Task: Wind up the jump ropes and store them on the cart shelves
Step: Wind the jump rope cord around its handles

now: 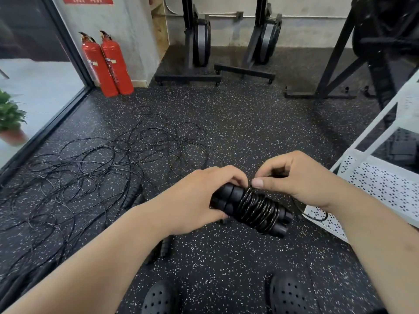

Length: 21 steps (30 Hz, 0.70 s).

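A black jump rope (254, 208) is wound in tight coils round its two ribbed handles, held in front of me above the floor. My left hand (195, 198) grips the left end of the handle bundle. My right hand (301, 180) pinches the thin cord at the top of the coils with thumb and fingers. A loop of the cord (317, 216) hangs below my right wrist. A tangle of several loose black jump ropes (102, 164) lies spread on the speckled floor to the left. The white perforated cart (374, 182) stands at the right.
Two red fire extinguishers (108, 64) lean by the pillar at the back left. Black rowing machines (199, 41) stand on end against the far wall, a black rack (340, 71) at the right. A potted plant (11, 118) sits behind glass. My black shoes (288, 295) are below.
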Motion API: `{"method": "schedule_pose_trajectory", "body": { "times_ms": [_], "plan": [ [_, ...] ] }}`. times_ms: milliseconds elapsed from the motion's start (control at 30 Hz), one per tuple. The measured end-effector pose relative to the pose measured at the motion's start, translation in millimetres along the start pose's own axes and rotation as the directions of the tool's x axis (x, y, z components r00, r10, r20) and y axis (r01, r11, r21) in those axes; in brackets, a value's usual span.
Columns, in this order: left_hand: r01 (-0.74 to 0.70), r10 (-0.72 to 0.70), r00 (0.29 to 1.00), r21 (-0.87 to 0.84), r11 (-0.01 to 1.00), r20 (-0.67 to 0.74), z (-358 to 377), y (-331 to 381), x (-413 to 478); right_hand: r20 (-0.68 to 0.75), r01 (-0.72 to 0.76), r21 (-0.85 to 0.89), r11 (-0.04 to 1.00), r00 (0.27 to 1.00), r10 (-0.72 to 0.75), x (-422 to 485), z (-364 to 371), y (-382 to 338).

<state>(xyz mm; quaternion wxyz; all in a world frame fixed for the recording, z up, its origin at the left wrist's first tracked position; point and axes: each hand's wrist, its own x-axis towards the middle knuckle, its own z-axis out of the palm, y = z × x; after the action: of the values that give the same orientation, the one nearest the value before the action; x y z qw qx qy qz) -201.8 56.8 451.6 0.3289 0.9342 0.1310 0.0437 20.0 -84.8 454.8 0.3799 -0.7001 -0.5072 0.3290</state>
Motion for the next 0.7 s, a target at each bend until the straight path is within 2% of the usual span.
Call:
{"method": "schedule_pose_trajectory", "body": {
  "times_ms": [100,200,300,367,467,567,633,700],
  "plan": [
    [0.008,-0.009,1.0,-0.071,0.997,-0.023,-0.1,-1.9,-2.2,0.015,-0.013,0.035,0.999,1.0,0.013,-0.6,-1.7,-0.4],
    [0.014,-0.023,0.999,-0.265,0.964,-0.031,-3.2,-4.4,-4.2,0.034,-0.056,0.119,0.991,0.998,0.052,-1.6,-3.0,-3.1],
    [-0.009,-0.046,0.994,-0.491,0.871,-0.1,-1.7,-10.3,-1.8,-0.073,-0.16,0.193,0.968,0.982,0.177,1.8,6.7,-0.4],
    [-0.003,-0.106,0.981,-0.552,0.834,-0.165,3.0,-17.2,3.3,-0.138,-0.234,0.1,0.967,0.959,0.246,4.0,22.4,-0.4],
    [0.083,-0.224,0.946,-0.492,0.866,-0.235,13.5,-26.4,11.8,-0.099,-0.199,-0.009,0.98,0.975,0.198,6.1,50.7,2.3],
    [0.224,-0.357,0.88,-0.388,0.894,-0.314,18.3,-33.6,17.5,0.027,-0.149,-0.213,0.966,0.987,0.159,3.2,73.4,3.4],
    [0.307,-0.425,0.836,-0.347,0.886,-0.346,15.0,-40.1,19.7,0.074,-0.111,-0.368,0.923,0.986,0.148,-1.8,83.0,2.3],
    [0.358,-0.422,0.833,-0.233,0.904,-0.358,10.9,-45.9,19.4,0.081,-0.056,-0.554,0.831,0.989,0.121,-7.6,85.2,-2.1]
  ]
}}
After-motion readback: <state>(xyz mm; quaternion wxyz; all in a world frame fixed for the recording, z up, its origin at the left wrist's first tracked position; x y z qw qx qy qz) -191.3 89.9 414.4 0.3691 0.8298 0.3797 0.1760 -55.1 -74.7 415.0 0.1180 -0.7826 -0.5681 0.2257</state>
